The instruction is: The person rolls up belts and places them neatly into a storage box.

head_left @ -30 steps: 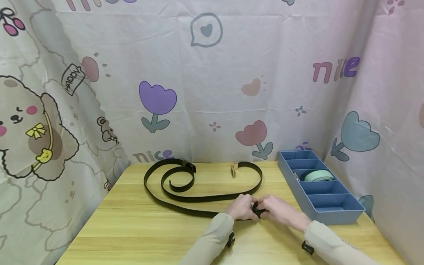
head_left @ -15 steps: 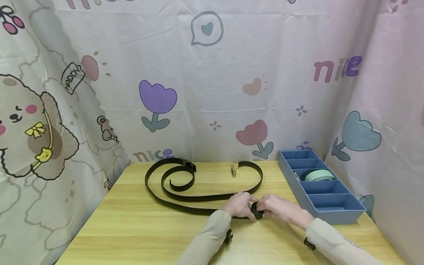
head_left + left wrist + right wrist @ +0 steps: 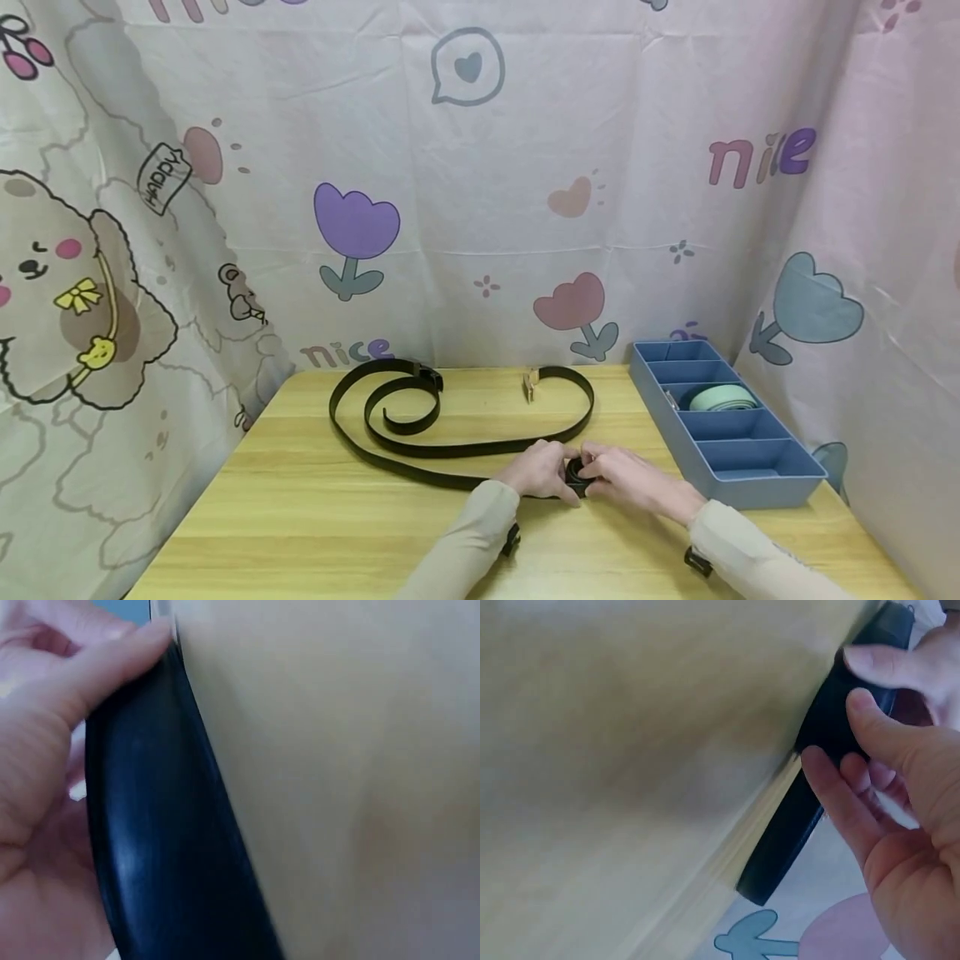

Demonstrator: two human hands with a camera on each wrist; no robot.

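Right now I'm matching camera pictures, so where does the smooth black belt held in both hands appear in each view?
Head: smooth black belt, curving below mid-height to left hand and right hand.
Left wrist: the belt, from upper left to bottom edge.
Right wrist: the belt at upper right.
Shared landmark: pale wooden tabletop, blurred in wrist views.

Pale cartoon-printed fabric [image 3: 465, 192] hangs behind and beside a light wooden table [image 3: 300, 533].

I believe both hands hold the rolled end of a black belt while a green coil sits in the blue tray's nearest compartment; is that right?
Not quite: the head view shows the green coil in the middle compartment of the blue tray, not the nearest one. The rest stands.
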